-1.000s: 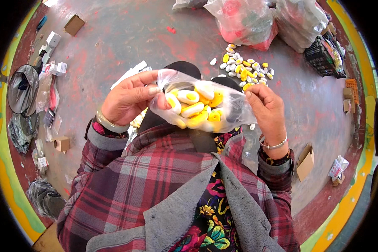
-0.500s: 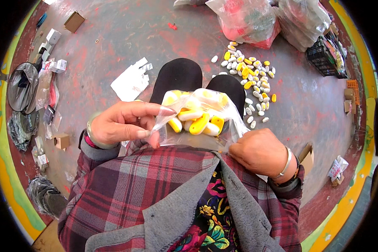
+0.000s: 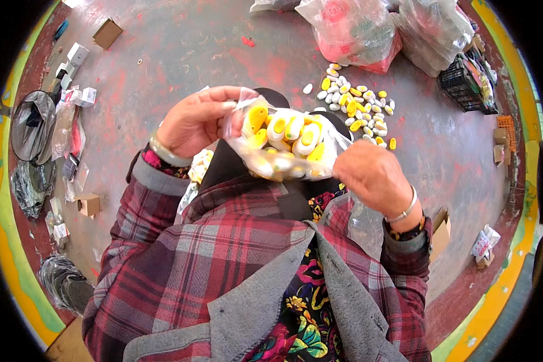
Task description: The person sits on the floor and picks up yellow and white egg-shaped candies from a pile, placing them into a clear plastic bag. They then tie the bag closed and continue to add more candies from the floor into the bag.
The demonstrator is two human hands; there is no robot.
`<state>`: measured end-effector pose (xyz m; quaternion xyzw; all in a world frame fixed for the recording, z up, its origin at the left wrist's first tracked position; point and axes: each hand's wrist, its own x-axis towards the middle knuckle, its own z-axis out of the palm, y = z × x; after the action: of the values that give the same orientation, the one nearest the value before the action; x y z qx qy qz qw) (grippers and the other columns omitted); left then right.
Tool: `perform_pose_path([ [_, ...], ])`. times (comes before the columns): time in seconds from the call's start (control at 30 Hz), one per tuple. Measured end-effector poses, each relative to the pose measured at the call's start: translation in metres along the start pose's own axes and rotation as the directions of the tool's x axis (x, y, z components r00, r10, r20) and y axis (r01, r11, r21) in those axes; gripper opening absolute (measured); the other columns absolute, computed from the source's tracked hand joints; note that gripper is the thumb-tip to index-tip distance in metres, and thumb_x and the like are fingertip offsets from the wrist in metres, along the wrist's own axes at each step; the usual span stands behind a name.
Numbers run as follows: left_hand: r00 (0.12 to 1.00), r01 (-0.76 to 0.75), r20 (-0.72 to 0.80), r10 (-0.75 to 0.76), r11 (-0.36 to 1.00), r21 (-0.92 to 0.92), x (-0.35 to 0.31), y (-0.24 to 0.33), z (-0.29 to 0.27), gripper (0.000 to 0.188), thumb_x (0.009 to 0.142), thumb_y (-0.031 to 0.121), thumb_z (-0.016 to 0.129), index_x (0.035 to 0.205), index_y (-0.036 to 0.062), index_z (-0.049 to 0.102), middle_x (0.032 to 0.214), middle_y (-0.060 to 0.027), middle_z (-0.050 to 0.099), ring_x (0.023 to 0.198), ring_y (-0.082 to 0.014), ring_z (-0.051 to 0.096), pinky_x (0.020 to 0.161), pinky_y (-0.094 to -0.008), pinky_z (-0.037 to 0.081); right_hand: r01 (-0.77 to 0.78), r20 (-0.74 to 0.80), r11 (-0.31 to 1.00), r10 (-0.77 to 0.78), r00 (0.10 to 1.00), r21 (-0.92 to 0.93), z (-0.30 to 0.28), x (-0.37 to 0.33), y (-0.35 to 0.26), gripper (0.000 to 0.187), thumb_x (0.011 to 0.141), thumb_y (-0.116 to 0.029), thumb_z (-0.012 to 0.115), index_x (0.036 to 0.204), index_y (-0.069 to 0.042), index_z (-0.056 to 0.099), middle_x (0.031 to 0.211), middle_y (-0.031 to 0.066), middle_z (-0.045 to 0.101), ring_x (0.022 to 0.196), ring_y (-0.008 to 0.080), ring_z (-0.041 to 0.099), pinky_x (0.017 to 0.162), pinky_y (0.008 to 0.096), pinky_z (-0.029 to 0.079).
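Note:
A clear plastic bag [image 3: 254, 161] filled with yellow-and-white oval plastic pieces [image 3: 280, 125] is held above my lap, tilted so that its left end is higher. With thumb and fingers my left hand [image 3: 193, 123] pinches the bag's upper left corner. My right hand [image 3: 375, 180] is closed on the gathered plastic at the bag's right side; its fingertips are partly hidden. Beyond the bag, many more white and yellow pieces [image 3: 359, 107] lie loose on the floor. By my left forearm sits a small yellowish-white heap [image 3: 200, 166], too unclear to name.
Large stuffed plastic bags [image 3: 347, 30] stand at the far right, near a black crate [image 3: 457, 84] and an orange basket [image 3: 505, 128]. Small white boxes [image 3: 76, 54] and a dark round mesh item [image 3: 33, 127] line the left. Cardboard boxes [image 3: 88, 204] rest on the floor.
Both hands have lifted the bag; the left moved up and away, raising its corner. The pieces have shifted inside. White sheets left of my knees are now mostly hidden behind my left arm.

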<state>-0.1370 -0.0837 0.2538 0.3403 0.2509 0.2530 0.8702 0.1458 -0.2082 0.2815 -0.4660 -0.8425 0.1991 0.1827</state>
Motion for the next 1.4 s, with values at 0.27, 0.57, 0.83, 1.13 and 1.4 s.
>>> perform_pose_path([
  [0.27, 0.996, 0.008, 0.084, -0.023, 0.985, 0.171, -0.039, -0.004, 0.005, 0.049, 0.082, 0.013, 0.054, 0.121, -0.0116, 0.038, 0.076, -0.0157, 0.061, 0.066, -0.0171, 0.059, 0.06, -0.0234, 0.044, 0.13, 0.292, 0.989, -0.144, 0.946, 0.065, -0.012, -0.007, -0.028, 0.011, 0.07, -0.016, 0.057, 0.066, -0.01, 0.049, 0.063, 0.0063, 0.049, 0.065, 0.0258, 0.052, 0.057, 0.0356, 0.039],
  [0.57, 0.986, 0.031, 0.158, -0.061, 0.983, 0.182, -0.041, -0.006, 0.012, 0.05, 0.081, 0.009, 0.053, 0.124, -0.0101, 0.036, 0.084, -0.0186, 0.061, 0.075, -0.0209, 0.061, 0.068, -0.0273, 0.048, -0.028, 0.486, 0.998, 0.054, 0.872, -0.062, -0.016, -0.001, -0.034, 0.008, 0.075, -0.014, 0.052, 0.07, -0.008, 0.051, 0.059, 0.0109, 0.054, 0.054, 0.0312, 0.056, 0.048, 0.0411, 0.043],
  [0.83, 0.983, 0.073, 0.157, -0.099, 0.984, 0.163, -0.043, -0.008, 0.018, 0.049, 0.081, 0.006, 0.05, 0.125, -0.0101, 0.034, 0.088, -0.0199, 0.061, 0.077, -0.0221, 0.062, 0.07, -0.0282, 0.05, -0.313, 0.179, 0.906, 0.371, 0.911, -0.286, 0.032, 0.024, -0.016, 0.025, 0.077, -0.017, 0.054, 0.1, -0.006, 0.052, 0.064, 0.0146, 0.057, 0.062, 0.0326, 0.058, 0.054, 0.0433, 0.045],
  [1.13, 0.985, 0.044, 0.16, -0.065, 0.99, 0.134, -0.042, -0.011, 0.013, 0.047, 0.081, 0.006, 0.047, 0.124, -0.0101, 0.035, 0.087, -0.0195, 0.061, 0.072, -0.0205, 0.062, 0.067, -0.0263, 0.05, -0.403, 0.112, 0.91, 0.412, 0.904, -0.095, 0.061, 0.027, -0.006, 0.057, 0.068, -0.023, 0.067, 0.116, -0.005, 0.043, 0.086, 0.015, 0.059, 0.076, 0.0282, 0.06, 0.064, 0.0358, 0.048],
  [1.4, 0.984, 0.039, 0.163, -0.065, 0.986, 0.162, -0.039, -0.013, 0.012, 0.046, 0.08, 0.004, 0.047, 0.123, -0.0102, 0.037, 0.085, -0.0184, 0.061, 0.068, -0.0189, 0.061, 0.064, -0.0249, 0.05, -0.191, 0.178, 0.009, 0.325, 0.929, 0.982, 0.045, -0.006, 0.019, 0.073, 0.064, -0.006, 0.068, 0.128, -0.005, 0.032, 0.109, 0.0191, 0.054, 0.08, 0.0197, 0.061, 0.064, 0.0255, 0.049],
])
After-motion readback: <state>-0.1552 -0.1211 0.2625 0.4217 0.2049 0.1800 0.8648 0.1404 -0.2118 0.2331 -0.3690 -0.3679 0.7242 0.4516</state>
